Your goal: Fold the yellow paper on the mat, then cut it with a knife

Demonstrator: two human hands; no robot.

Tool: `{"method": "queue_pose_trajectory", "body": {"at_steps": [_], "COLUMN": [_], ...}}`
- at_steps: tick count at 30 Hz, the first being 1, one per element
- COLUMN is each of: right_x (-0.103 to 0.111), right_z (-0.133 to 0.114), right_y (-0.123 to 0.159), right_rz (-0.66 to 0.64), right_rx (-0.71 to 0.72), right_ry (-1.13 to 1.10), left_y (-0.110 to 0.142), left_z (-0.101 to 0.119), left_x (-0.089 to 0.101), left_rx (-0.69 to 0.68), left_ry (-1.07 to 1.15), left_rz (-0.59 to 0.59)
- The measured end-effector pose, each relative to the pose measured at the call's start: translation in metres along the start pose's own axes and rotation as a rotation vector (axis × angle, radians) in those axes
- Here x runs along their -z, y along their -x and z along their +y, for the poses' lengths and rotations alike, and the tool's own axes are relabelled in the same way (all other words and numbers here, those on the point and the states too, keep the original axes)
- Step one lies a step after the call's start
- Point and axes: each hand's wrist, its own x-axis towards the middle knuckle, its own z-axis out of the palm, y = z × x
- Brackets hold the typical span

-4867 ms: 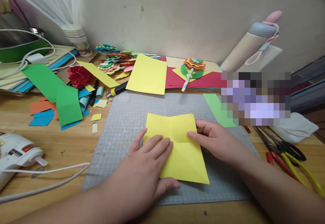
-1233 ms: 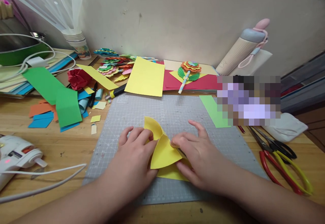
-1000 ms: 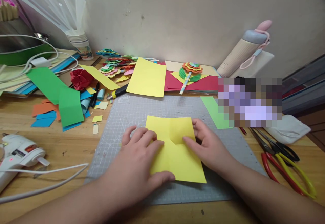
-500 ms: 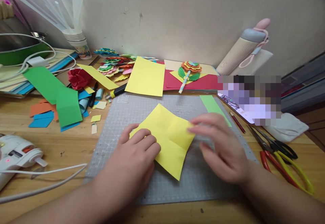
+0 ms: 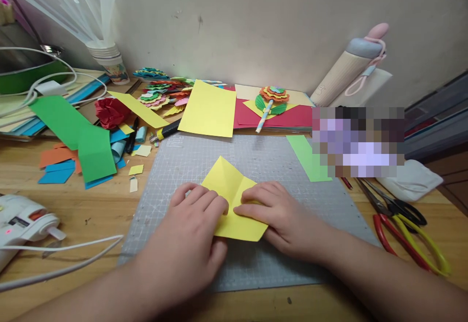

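Observation:
A creased sheet of yellow paper (image 5: 224, 179) is between my hands over the grey cutting mat (image 5: 175, 263), one corner pointing to the wall. Its creases meet near the middle, and the near part is bent up. My left hand (image 5: 197, 219) grips the paper's left side, fingers curled over it and thumb low at the near edge. From the right, my right hand (image 5: 278, 217) pinches the opposite side, index finger and thumb close to the central crease. Parts of the sheet's left and right sides are hidden under my fingers.
At the left lie a glue gun (image 5: 29, 219), green paper (image 5: 97, 154) and coloured scraps. Behind the mat are a yellow sheet (image 5: 208, 110) and a paper flower (image 5: 272, 98). Scissors (image 5: 380, 205) and red-and-yellow-handled pliers (image 5: 409, 244) lie at the right, below a leaning bottle (image 5: 343, 68).
The yellow paper has gone from square-on to turned cornerwise, and its sides are now bent upward. My right hand, loose at the right corner half a second ago, has moved inward and grips the paper.

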Motion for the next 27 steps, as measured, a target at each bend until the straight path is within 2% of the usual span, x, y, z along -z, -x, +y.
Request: {"method": "queue_pose_trajectory", "body": {"at_steps": [5, 9, 11, 13, 15, 16, 17, 19, 22, 27], "right_x": [-0.001, -0.005, -0.004, -0.002, 0.003, 0.004, 0.005, 0.004, -0.008, -0.023], "right_z": [-0.006, -0.008, -0.010, -0.013, -0.018, -0.022, -0.025, -0.032, -0.038, -0.040], "right_y": [-0.002, -0.003, -0.001, 0.001, 0.004, 0.005, 0.006, 0.007, 0.008, 0.011], "right_rz": [0.006, 0.024, 0.119, 0.295, 0.439, 0.451, 0.422, 0.272, 0.113, -0.012], "right_rx": [-0.035, -0.071, -0.100, -0.116, -0.049, 0.016, 0.078, 0.143, 0.039, -0.042], "right_ry": [-0.076, -0.078, -0.062, -0.007, 0.088, 0.134, 0.173, 0.224, 0.324, 0.392], "left_y": [-0.005, -0.010, -0.012, -0.015, -0.018, -0.020, -0.021, -0.024, -0.028, -0.031], "left_z": [-0.003, -0.004, -0.006, -0.007, -0.009, -0.010, -0.010, -0.011, -0.011, -0.009], "left_x": [-0.002, -0.004, -0.006, -0.006, -0.006, -0.006, -0.006, -0.005, -0.004, -0.001], "left_rx": [0.025, 0.045, 0.081, 0.128, 0.158, 0.168, 0.179, 0.207, 0.237, 0.234], "left_ry": [0.057, 0.088, 0.085, 0.088, 0.103, 0.108, 0.106, 0.092, 0.078, 0.050], "left_rz": [-0.066, -0.047, -0.039, -0.048, -0.073, -0.085, -0.094, -0.109, -0.136, -0.143]}}
